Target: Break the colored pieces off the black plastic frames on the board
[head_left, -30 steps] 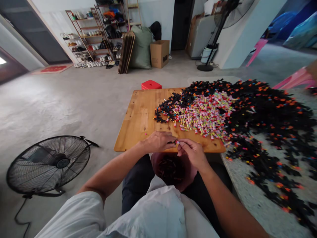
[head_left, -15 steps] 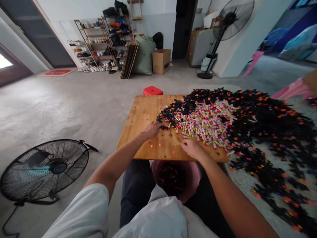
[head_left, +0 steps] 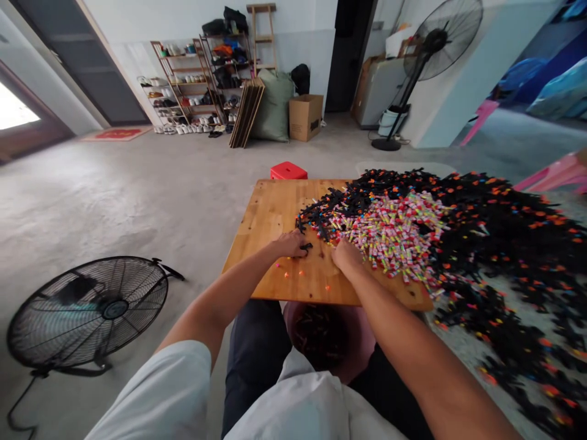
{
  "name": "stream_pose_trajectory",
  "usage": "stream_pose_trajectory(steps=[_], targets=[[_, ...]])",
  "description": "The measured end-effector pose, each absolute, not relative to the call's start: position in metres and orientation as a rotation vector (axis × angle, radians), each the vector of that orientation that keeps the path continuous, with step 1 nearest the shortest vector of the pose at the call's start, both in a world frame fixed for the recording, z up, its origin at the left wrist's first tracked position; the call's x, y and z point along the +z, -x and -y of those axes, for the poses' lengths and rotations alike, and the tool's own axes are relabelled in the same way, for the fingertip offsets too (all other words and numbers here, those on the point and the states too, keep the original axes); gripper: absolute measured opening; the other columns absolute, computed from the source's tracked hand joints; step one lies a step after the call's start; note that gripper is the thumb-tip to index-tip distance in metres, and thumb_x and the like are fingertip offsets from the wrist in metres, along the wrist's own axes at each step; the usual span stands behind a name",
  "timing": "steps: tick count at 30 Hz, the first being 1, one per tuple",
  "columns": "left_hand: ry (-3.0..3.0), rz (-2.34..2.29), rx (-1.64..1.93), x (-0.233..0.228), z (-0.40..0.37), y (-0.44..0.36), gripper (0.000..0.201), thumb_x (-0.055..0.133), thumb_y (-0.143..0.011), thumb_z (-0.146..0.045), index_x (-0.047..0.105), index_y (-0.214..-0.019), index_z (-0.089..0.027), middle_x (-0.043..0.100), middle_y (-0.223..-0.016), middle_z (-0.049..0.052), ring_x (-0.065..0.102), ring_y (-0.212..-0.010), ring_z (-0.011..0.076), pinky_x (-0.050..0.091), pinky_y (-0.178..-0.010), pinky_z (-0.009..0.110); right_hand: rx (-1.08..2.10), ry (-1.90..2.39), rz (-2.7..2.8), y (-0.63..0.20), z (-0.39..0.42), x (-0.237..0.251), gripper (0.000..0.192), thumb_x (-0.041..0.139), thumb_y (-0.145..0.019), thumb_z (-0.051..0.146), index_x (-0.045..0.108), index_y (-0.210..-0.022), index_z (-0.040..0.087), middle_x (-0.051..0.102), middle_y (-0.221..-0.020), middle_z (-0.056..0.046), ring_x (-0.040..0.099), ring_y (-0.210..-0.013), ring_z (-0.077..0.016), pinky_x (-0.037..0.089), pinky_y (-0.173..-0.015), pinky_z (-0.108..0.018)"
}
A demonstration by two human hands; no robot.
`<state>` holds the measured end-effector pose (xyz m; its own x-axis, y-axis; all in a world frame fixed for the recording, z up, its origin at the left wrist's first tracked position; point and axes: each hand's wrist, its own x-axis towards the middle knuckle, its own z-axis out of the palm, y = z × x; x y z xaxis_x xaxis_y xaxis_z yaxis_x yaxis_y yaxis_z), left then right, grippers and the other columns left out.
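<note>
On the wooden table (head_left: 261,235), my left hand (head_left: 290,244) has its fingers closed on a small black plastic piece (head_left: 306,246), which sticks out past the fingertips. My right hand (head_left: 347,254) is at the near left edge of a heap of small pink, white and yellow tubes (head_left: 398,235). Its fingers are bent together and point away from me, so whatever they pinch is hidden. Behind both hands lies a pile of black plastic pieces (head_left: 367,183) with orange and blue bits. Several tiny orange bits (head_left: 301,273) are scattered on the near tabletop.
Between my knees, under the table edge, stands a pink bucket (head_left: 362,336) with dark pieces inside. More black pieces (head_left: 518,226) spread to the right, beyond the table. A floor fan (head_left: 114,308) is at left, a red stool (head_left: 288,171) behind the table.
My right hand has moved forward to the edge of the tube heap. My left hand has drawn slightly toward me from the black pile, with a black piece at its fingers.
</note>
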<state>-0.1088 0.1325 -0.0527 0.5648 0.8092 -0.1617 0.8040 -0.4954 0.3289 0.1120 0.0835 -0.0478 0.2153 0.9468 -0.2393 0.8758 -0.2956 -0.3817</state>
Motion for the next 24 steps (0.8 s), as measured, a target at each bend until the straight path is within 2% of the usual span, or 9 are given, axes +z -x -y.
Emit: stream_pose_trajectory(steps=[3,6,9,12,16,21,24], targets=[[-2.27,-1.299,0.14,-0.052,-0.128,0.112,0.027,0.075,-0.076,-0.039,0.07,-0.088,-0.016,0.063,-0.07,0.002,0.059,-0.07,0.0158,0.045,-0.066,0.023,0.712,2.203,1.742,-0.124,-0.083,-0.046,0.031,0.061,-0.094,0.028,0.07,-0.12,0.014,0.074,-0.12,-0.023,0.069,-0.114,-0.0344,0.049,-0.093,-0.04],[-2.13,-1.286,0.261,-0.048,-0.124,0.116,0.03,0.079,-0.073,-0.04,0.066,-0.085,-0.016,0.057,-0.063,-0.001,0.054,-0.063,0.0142,0.043,-0.061,0.023,0.789,2.081,1.674,-0.129,-0.081,-0.046,0.015,0.068,-0.087,0.026,0.074,-0.095,0.016,0.076,-0.105,-0.019,0.071,-0.107,-0.0321,0.05,-0.086,-0.035],[-2.025,-1.252,0.37,-0.046,-0.115,0.116,0.032,0.077,-0.075,-0.04,0.064,-0.091,-0.015,0.056,-0.065,-0.003,0.052,-0.062,0.0125,0.043,-0.06,0.023,0.925,1.923,1.53,-0.126,-0.072,-0.049,0.017,0.066,-0.086,0.033,0.069,-0.082,0.017,0.074,-0.083,-0.013,0.071,-0.085,-0.025,0.05,-0.069,-0.029],[-1.934,-1.18,0.458,-0.048,-0.097,0.111,0.034,0.071,-0.08,-0.033,0.063,-0.107,-0.014,0.06,-0.075,-0.002,0.055,-0.064,0.0106,0.045,-0.061,0.022,1.107,1.692,1.361,-0.118,-0.054,-0.051,0.028,0.057,-0.088,0.047,0.06,-0.081,0.02,0.065,-0.066,-0.002,0.062,-0.059,-0.0163,0.047,-0.053,-0.024],[-1.631,-0.953,0.571,-0.046,-0.066,0.099,0.048,0.064,-0.081,-0.025,0.06,-0.126,-0.012,0.065,-0.081,0.0,0.059,-0.064,0.0102,0.048,-0.06,0.021,1.264,1.43,1.185,-0.109,-0.029,-0.046,0.03,0.057,-0.08,0.052,0.054,-0.085,0.022,0.065,-0.071,0.0,0.058,-0.055,-0.013,0.049,-0.05,-0.024],[-1.587,-0.852,0.617,-0.026,-0.041,0.086,0.038,0.06,-0.083,-0.021,0.068,-0.118,-0.011,0.073,-0.096,0.008,0.067,-0.073,0.0128,0.05,-0.059,0.02,1.481,1.097,0.871,-0.106,-0.013,-0.031,0.032,0.073,-0.067,0.042,0.057,-0.086,0.022,0.067,-0.067,0.002,0.057,-0.052,-0.0119,0.044,-0.048,-0.022],[-1.692,-0.891,0.649,-0.014,-0.034,0.082,0.034,0.059,-0.085,-0.022,0.071,-0.116,-0.013,0.074,-0.102,0.008,0.066,-0.073,0.0119,0.049,-0.056,0.019,1.483,1.066,0.834,-0.107,-0.007,-0.023,0.029,0.075,-0.068,0.04,0.061,-0.086,0.022,0.068,-0.065,0.001,0.058,-0.052,-0.0125,0.043,-0.048,-0.022]])
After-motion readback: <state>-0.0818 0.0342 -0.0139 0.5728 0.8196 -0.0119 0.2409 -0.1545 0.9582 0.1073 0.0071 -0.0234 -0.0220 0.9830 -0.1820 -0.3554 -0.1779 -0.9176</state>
